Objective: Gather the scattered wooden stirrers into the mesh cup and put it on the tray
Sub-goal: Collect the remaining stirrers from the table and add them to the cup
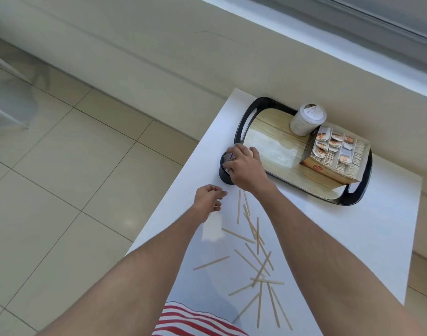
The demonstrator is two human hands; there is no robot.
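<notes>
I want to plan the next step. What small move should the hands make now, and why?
Probably the left hand, fingers loosely curled and holding nothing, should pick up the nearest stirrers still lying scattered on the table, while the right hand grips the cup beside the tray.

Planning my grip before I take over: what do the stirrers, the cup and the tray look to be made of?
Stirrers: thin flat strips, pale and matte, look like bare wood. Cup: black; task says mesh, but the right hand covers most of it and no weave shows, so material unclear. Tray: glossy black rim, likely plastic; its wood-grain floor reflects light, probably a printed laminate.
</notes>
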